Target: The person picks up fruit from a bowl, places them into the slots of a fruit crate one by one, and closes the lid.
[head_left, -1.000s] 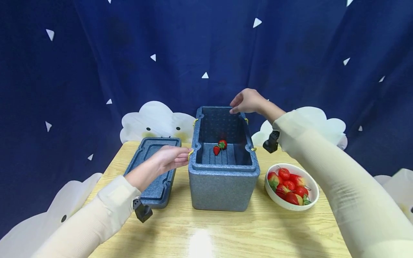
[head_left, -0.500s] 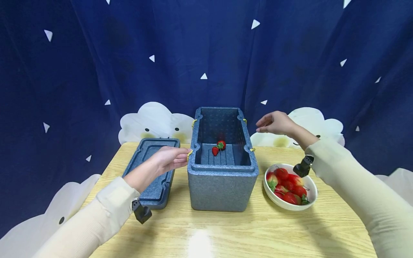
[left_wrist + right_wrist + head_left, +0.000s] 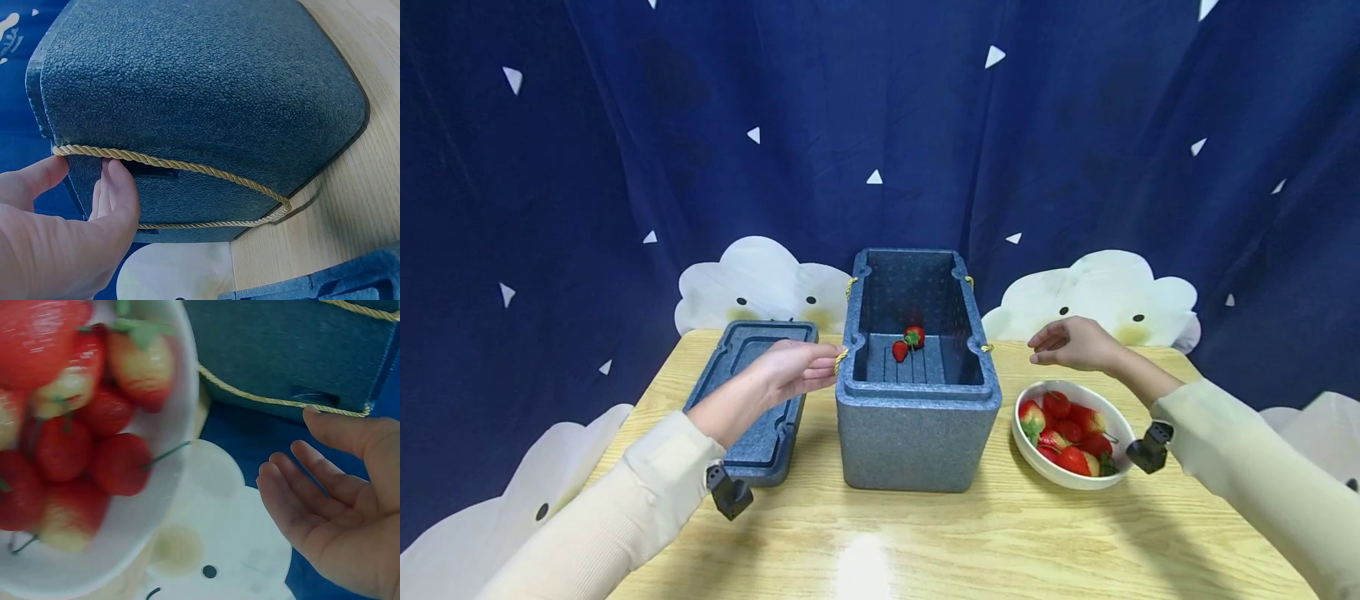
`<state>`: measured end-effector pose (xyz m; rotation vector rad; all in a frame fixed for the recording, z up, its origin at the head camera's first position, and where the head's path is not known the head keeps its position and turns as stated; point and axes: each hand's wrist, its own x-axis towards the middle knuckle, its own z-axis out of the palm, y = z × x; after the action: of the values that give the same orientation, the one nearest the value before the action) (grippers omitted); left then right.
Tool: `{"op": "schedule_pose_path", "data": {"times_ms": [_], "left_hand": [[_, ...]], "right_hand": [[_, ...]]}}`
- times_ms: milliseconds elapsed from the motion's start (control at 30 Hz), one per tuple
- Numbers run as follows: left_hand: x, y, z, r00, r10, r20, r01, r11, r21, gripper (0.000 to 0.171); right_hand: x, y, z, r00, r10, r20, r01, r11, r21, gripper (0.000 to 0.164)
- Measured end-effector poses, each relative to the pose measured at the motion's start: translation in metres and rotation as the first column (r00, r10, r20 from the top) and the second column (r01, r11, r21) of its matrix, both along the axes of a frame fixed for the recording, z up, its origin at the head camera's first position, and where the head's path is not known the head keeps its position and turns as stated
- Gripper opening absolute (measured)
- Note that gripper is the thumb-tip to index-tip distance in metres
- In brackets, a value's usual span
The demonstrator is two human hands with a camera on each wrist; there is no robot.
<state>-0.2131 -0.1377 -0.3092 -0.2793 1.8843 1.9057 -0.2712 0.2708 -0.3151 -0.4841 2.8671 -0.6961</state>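
Navy curtain [image 3: 790, 100] with white triangles [image 3: 995, 57] and pale clouds [image 3: 767, 275] hangs behind a wood-grain table [image 3: 805, 550]. On it stands a speckled blue-grey box [image 3: 917, 446], open-topped, two red strawberries [image 3: 900, 351] on its ribbed floor. The left hand [image 3: 796, 367], fingers relaxed and thumb apart, touches the box at nine o'clock by its yellow rope [image 3: 187, 166]. At four o'clock sits a white bowl [image 3: 1041, 465] of red, yellow-tinged fruit [image 3: 1067, 431]; near its twelve o'clock hangs the right hand [image 3: 1081, 343], fingers loosely bent, thumb apart. Towards nine o'clock lies a matching lid [image 3: 760, 437], partly hidden behind the left forearm [image 3: 730, 412].
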Motion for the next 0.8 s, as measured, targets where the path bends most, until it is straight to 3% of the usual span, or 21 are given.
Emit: {"op": "schedule_pose_path", "data": {"times_ms": [300, 800], "left_hand": [[0.000, 0.000, 0.000, 1.000, 0.005, -0.002, -0.005, 1.000, -0.009, 0.049], [0.000, -0.001, -0.001, 1.000, 0.007, -0.001, -0.007, 1.000, 0.008, 0.050]], "right_hand": [[0.021, 0.014, -0.018, 0.998, 0.056, 0.012, -0.056, 0.998, 0.022, 0.029], [0.052, 0.031, -0.048, 0.980, 0.097, 0.176, -0.089, 0.995, -0.054, 0.028]]}}
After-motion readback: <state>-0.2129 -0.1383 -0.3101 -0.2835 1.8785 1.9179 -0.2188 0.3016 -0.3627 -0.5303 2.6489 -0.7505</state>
